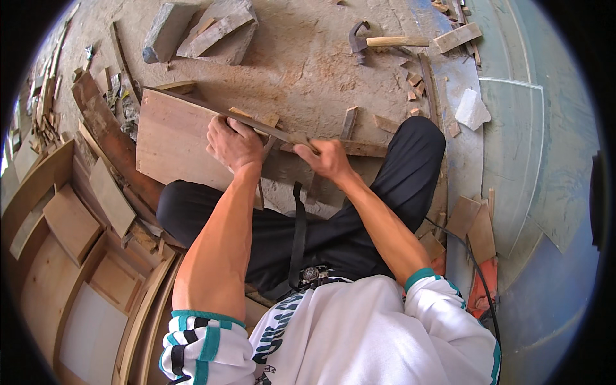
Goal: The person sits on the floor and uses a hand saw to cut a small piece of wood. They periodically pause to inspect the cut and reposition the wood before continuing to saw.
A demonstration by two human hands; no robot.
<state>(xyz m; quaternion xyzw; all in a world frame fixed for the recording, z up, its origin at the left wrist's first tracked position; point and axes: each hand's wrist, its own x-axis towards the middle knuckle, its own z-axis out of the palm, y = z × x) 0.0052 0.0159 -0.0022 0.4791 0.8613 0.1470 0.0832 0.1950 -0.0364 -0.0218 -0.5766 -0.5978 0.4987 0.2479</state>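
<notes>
A long thin strip (256,123) of wood is held across the middle of the view, running from ten o'clock down to four o'clock. It is gripped by both hands. The left hand (234,142) is closed over the strip near its middle, knuckles up, so that the strip passes under the curled fingers (221,131) and comes out at their ten o'clock side. The right hand (328,159) is closed on the strip's lower end, at three o'clock of the left hand; the strip enters the fist at its ten o'clock edge, pinched under the thumb. The two hands are set near each other but apart.

Under the strip's upper end a flat board (173,138) is laid on the dusty floor (301,58), at nine o'clock of the left hand. Both hands are held above the knees (410,147) of a person seated cross-legged in black trousers.

A hammer (378,42) with a wooden handle is left on the floor at one o'clock, well apart from the hands. Grey stone blocks (199,29) are seen at eleven o'clock. Small offcuts (414,86) are scattered between the hammer and the right knee, and a white lump (471,109) lies at two o'clock. Wooden panels (70,256) are stacked at eight o'clock.
</notes>
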